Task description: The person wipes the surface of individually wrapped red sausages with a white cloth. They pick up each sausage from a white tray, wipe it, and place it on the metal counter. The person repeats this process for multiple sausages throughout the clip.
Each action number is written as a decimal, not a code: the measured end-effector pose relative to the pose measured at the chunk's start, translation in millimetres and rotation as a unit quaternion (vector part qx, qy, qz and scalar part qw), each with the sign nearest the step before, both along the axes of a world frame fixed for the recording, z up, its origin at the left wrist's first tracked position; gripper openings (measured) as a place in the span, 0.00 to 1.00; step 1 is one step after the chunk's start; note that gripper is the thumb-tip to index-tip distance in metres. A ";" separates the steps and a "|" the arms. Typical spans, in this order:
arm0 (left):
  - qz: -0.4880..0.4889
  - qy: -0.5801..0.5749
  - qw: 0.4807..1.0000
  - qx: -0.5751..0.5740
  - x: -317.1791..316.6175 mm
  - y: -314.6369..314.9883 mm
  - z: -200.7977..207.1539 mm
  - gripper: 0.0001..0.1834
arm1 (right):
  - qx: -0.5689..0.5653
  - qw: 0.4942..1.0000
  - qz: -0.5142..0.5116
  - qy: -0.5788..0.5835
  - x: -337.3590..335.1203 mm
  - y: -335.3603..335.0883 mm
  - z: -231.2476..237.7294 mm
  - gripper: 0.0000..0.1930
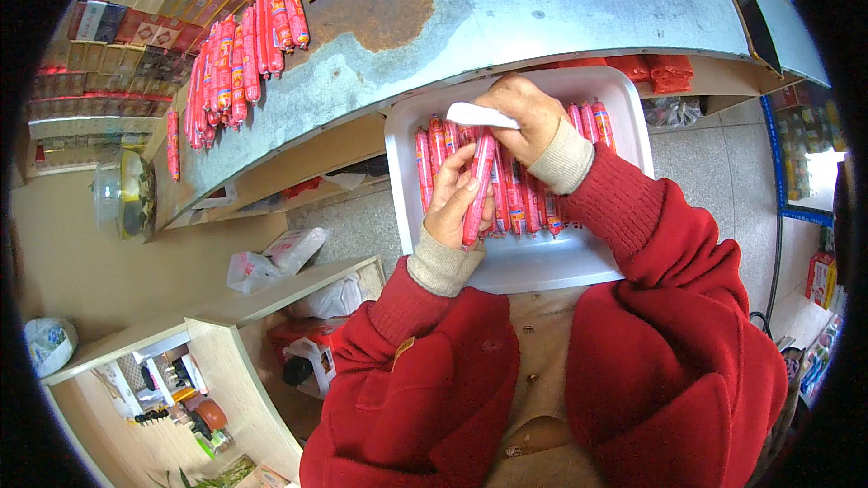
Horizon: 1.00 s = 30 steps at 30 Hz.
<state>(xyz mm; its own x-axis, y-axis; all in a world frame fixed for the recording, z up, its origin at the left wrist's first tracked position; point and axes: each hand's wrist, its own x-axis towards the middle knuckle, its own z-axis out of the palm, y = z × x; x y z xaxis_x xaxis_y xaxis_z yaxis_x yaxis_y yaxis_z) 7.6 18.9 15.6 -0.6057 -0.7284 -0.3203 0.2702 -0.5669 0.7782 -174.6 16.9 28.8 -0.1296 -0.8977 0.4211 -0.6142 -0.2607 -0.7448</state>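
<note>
My left hand (446,210) is closed around a red-wrapped sausage stick (477,192), which it holds tilted over a white plastic tub (533,269). My right hand (529,111) grips a folded white cloth or tissue (483,116) at the upper end of that stick; some of its fingers are hidden. Below both hands, several more red sausage sticks (516,208) lie side by side in the tub, partly covered by my hands and wrists.
On the worn blue-grey counter (506,9) ahead, a pile of similar red sausages (226,81) lies at the left end. Shelves of small boxes (127,45) stand beyond it. A wooden cabinet (226,325) with plastic bags (276,258) is at the left, a blue-framed case (805,154) at the right.
</note>
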 end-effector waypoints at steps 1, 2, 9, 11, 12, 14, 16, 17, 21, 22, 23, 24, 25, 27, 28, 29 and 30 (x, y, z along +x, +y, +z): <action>-0.009 0.000 1.000 -0.017 -0.2 0.1 -0.2 0.23 | -0.016 1.000 0.017 -0.001 -0.8 -0.5 -0.3 0.11; -0.025 0.007 1.000 -0.001 1.0 -0.9 -0.1 0.23 | -0.025 0.999 0.024 -0.004 0.3 0.1 -0.4 0.11; 0.119 0.057 0.990 0.051 1.2 -3.3 -2.0 0.21 | -0.044 0.968 0.226 -0.097 37.3 20.6 7.1 0.14; 0.116 0.044 0.991 -0.056 1.1 -0.8 -1.2 0.23 | -0.033 0.967 0.239 -0.078 46.0 30.5 12.0 0.16; 0.073 -0.095 0.971 -0.205 2.2 -1.7 -0.2 0.24 | -0.002 0.967 0.246 -0.066 45.8 32.2 13.9 0.16; 0.041 -0.091 0.978 -0.184 3.5 -2.4 1.8 0.25 | 0.000 0.966 0.257 -0.038 43.1 32.9 15.6 0.17; 0.113 0.138 0.971 0.157 2.4 -4.7 2.6 0.25 | -0.035 0.968 0.246 -0.031 36.4 29.0 13.4 0.16; 0.109 0.133 0.972 0.157 3.2 -6.7 3.4 0.25 | -0.046 0.969 0.238 -0.052 32.4 25.2 11.0 0.14; 0.029 0.120 0.989 0.084 3.5 -8.1 6.0 0.26 | 0.006 0.990 0.133 -0.038 16.5 9.0 -3.1 0.12; 0.040 0.116 0.989 0.081 2.9 -6.3 6.5 0.26 | 0.009 0.993 0.111 -0.043 14.1 6.2 -6.0 0.11; 0.038 0.107 0.991 0.072 2.9 -5.5 7.0 0.27 | 0.004 0.995 0.089 -0.053 11.2 3.7 -7.9 0.10; 0.040 0.102 0.992 0.064 3.0 -3.6 7.7 0.27 | -0.006 0.996 0.077 -0.039 7.1 1.6 -9.0 0.10; 0.032 0.104 0.992 0.059 3.3 -2.3 8.2 0.28 | 0.025 0.999 0.039 -0.019 5.1 0.1 -9.5 0.10; 0.019 0.108 0.993 0.049 4.5 -0.1 9.0 0.28 | 0.022 0.999 -0.006 -0.029 3.6 -1.0 -8.5 0.09; 0.014 0.103 0.994 0.048 4.7 0.2 9.0 0.28 | 0.011 0.999 -0.027 -0.035 4.6 -1.0 -7.3 0.09; 0.022 0.093 0.994 0.050 4.8 0.3 8.8 0.27 | -0.007 1.000 0.007 -0.028 6.1 0.4 -5.7 0.09; 0.031 0.083 0.995 0.051 4.6 0.1 8.3 0.26 | -0.025 0.999 0.022 -0.026 10.4 2.1 -4.2 0.10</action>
